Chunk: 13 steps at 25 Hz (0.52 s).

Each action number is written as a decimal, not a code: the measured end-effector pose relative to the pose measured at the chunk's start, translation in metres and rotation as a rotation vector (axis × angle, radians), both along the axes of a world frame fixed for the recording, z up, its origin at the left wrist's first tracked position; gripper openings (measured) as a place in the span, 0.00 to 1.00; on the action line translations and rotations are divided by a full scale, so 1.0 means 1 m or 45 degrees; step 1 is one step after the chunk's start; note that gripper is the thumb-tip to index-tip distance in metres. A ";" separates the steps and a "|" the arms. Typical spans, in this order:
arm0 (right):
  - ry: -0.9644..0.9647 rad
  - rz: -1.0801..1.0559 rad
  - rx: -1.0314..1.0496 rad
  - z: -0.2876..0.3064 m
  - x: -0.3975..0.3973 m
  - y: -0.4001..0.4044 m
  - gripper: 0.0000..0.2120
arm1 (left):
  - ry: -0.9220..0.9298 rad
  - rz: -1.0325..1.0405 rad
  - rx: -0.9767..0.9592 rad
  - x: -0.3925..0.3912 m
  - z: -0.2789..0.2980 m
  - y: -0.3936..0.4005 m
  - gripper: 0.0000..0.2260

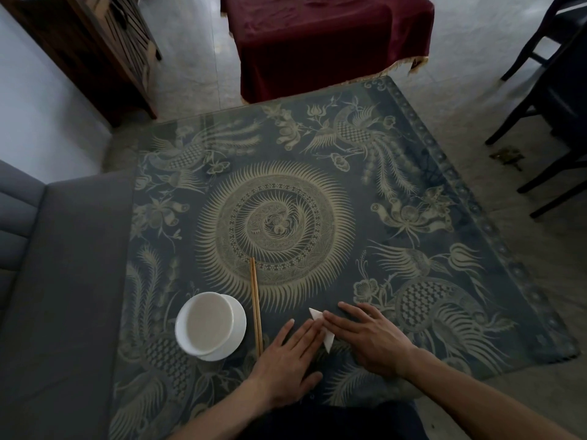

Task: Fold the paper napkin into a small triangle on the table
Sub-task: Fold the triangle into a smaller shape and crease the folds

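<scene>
A small white folded paper napkin (328, 342) lies flat on the patterned table (317, 147) near its front edge. Only two pointed corners of it show; the middle is hidden under my fingers. My left hand (287, 366) lies flat, palm down, with its fingertips on the napkin's left side. My right hand (368, 336) lies flat too, fingers spread and pressing the napkin from the right. Neither hand grips it.
A white bowl (209, 325) on a white saucer (239, 328) stands left of my hands. A pair of wooden chopsticks (255, 306) lies between the bowl and my left hand. A grey sofa (63, 281) borders the table's left side. Dark chairs (552, 100) stand at the right.
</scene>
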State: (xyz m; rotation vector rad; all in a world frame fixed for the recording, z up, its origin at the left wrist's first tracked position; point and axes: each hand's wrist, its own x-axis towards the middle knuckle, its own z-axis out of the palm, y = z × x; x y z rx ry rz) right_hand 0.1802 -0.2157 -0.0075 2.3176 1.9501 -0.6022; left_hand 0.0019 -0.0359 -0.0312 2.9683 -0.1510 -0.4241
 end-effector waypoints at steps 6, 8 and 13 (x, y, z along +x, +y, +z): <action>0.060 0.003 0.008 0.003 0.003 0.001 0.33 | -0.075 -0.267 -0.027 -0.011 -0.003 0.007 0.32; 0.064 0.003 0.006 0.003 0.005 0.000 0.33 | -0.142 -0.309 -0.053 -0.009 -0.002 0.007 0.30; 0.105 -0.080 0.005 0.003 0.000 0.002 0.38 | -0.336 -0.322 -0.115 0.017 0.002 0.004 0.23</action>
